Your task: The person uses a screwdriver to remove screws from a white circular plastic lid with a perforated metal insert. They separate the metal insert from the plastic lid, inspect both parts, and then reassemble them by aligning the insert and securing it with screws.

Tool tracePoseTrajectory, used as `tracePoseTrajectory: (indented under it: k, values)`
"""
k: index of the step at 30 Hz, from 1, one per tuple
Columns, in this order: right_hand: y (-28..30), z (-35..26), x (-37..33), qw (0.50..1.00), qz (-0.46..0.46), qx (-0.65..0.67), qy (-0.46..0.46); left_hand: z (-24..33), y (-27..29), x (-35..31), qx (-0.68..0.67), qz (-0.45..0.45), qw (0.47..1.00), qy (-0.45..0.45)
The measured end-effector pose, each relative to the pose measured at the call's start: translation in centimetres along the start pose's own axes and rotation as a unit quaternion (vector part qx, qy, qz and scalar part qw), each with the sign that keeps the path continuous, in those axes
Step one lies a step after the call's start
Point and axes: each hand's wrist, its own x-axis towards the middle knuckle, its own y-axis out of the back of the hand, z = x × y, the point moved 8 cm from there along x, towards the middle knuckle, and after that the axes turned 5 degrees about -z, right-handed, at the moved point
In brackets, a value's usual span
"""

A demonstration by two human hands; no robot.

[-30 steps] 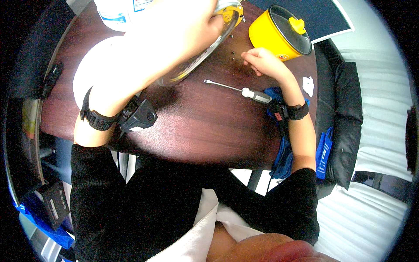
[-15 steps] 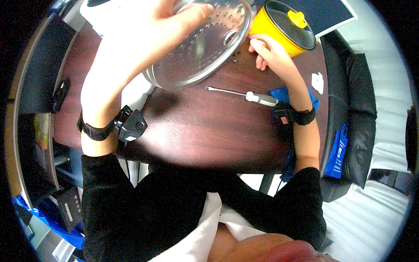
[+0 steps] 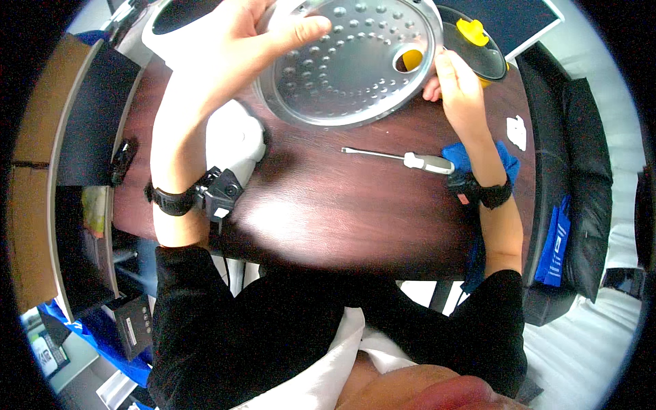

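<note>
A round, see-through tray [image 3: 355, 75] with rows of bumps and one oval hole is held up tilted over the far part of the table. My left hand [image 3: 256, 44] grips its left side, thumb lying over the face. At the opposite rim my right hand [image 3: 458, 78] has its fingers curled and pinched against the edge. Just behind that hand stands a yellow pot [image 3: 486, 83] under a dark clear lid with a yellow knob [image 3: 473, 31]. The tray hides part of the pot, and yellow shows through the hole.
A grey-handled flat screwdriver [image 3: 427, 162] lies on the brown table [image 3: 355, 225], its handle by a blue cloth [image 3: 471, 157]. Beneath my left forearm sits a white rounded appliance [image 3: 236, 137]. A white scrap [image 3: 516, 132] lies near the right edge, beside a black padded seat [image 3: 588, 191].
The tray has turned its face more toward me and shifted right. My right hand has moved from beside the yellow pot onto the tray's rim. The whole view has shifted slightly.
</note>
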Motion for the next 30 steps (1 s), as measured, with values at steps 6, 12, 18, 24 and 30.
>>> tracePoseTrajectory:
  k: [6, 12, 18, 24, 30]
  values:
    - [0.5, -1.6, -0.5, 0.999, 0.038, 0.008, 0.004, -0.4, 0.0, -0.3, 0.017, -0.035, 0.997, 0.065]
    - [0.3, -2.7, -0.9, 0.999, 0.026, -0.026, 0.029, -0.4, 0.5, 0.7, -0.061, -0.035, 0.996, -0.049]
    - [-0.5, -5.3, -2.1, 0.985, 0.028, -0.137, 0.099, -0.8, 0.0, 0.3, -0.115, -0.049, 0.991, 0.046]
    - [-0.9, -4.7, -2.2, 0.992, 0.009, -0.108, 0.068, -0.5, -0.6, 0.0, -0.075, -0.080, 0.993, 0.033]
    - [-1.0, -4.8, -2.3, 0.985, 0.016, -0.153, 0.084, -3.4, -1.4, 0.4, 0.029, -0.109, 0.992, 0.058]
